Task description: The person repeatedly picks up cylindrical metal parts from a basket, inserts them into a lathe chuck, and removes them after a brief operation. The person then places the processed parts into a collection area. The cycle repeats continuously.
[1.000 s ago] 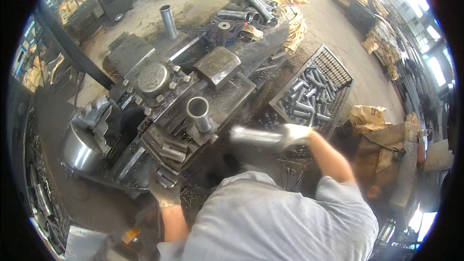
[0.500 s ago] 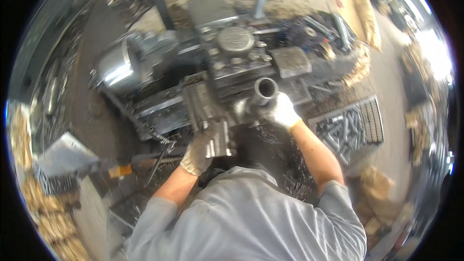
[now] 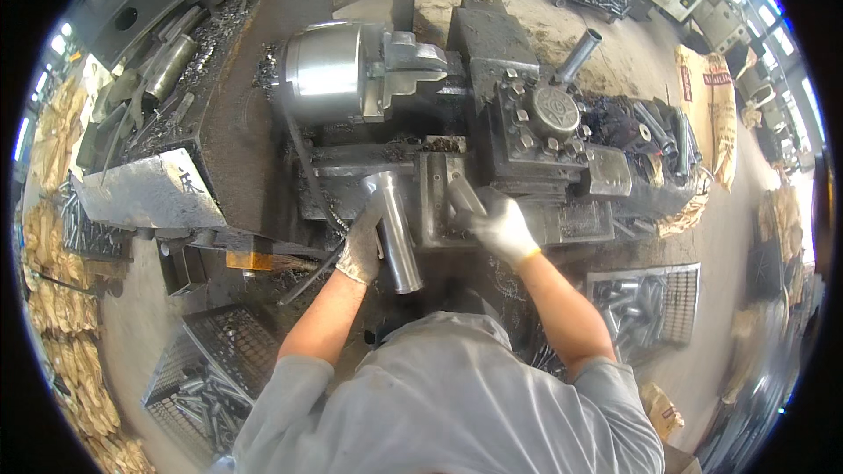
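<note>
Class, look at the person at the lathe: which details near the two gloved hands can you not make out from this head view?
- Left hand grip on the metal tube: fingers behind tube.
- Handle under the right hand: glove covers it.
- Chuck jaws' opening: faces sideways.
- Wire basket contents: small, bent by fisheye.

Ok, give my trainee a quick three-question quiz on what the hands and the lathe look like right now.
1. True or false: the left hand holds a shiny metal tube.
2. What does the right hand grip: A) a lever handle on the lathe carriage, B) a wire basket, C) the chuck?
3. Fill in: the wire basket of tubes lies on the person's ___ side.

Key: 1 true; 2 A; 3 right.
</note>
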Demonstrator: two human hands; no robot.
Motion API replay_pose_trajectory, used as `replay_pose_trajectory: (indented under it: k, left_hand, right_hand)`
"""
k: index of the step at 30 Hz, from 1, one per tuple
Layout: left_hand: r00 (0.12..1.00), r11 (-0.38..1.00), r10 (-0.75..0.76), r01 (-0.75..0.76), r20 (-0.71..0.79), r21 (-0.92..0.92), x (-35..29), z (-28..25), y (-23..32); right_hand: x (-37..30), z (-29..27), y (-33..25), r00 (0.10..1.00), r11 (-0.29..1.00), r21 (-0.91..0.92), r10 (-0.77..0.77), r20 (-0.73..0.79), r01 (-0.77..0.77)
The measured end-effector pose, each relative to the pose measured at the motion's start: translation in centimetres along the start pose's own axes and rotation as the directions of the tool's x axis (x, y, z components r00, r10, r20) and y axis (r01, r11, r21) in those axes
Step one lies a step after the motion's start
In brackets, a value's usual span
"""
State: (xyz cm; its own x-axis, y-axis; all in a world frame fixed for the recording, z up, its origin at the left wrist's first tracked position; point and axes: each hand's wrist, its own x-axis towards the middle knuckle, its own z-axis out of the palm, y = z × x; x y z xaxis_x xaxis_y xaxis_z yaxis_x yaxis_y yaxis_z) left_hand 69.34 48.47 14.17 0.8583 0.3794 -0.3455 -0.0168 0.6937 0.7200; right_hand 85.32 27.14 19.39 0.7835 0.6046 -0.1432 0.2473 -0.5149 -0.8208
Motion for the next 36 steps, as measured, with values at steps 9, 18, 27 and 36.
replay_pose_trajectory:
  k: [9, 18, 27, 36]
  left_hand:
    - [0.856, 0.907, 0.422, -0.404, 0.300, -0.123, 0.3, 12.5, 6.0]
    - [0.921, 0.924, 0.330, -0.272, -0.204, 0.269, -0.1, -0.4, 2.0]
    - [0.567, 0.931, 0.289, -0.353, -0.771, 0.089, -11.2, -16.3, -4.6]
    - [0.560, 0.764, 0.120, -0.579, -0.820, -0.285, -12.6, -20.3, 1.7]
  right_hand:
    - [3.0, -2.7, -12.5, 0.977, 0.925, 0.379, -0.105, 0.188, 0.027]
    - [21.8, -15.9, -16.5, 0.750, -0.070, -0.881, -0.496, 0.437, 0.468]
    - [30.9, -10.8, -9.4, 0.739, 0.610, -0.544, -0.106, 0.665, 0.577]
    - [33.1, -11.1, -8.0, 0.769, 0.651, -0.657, 0.174, 0.616, 0.379]
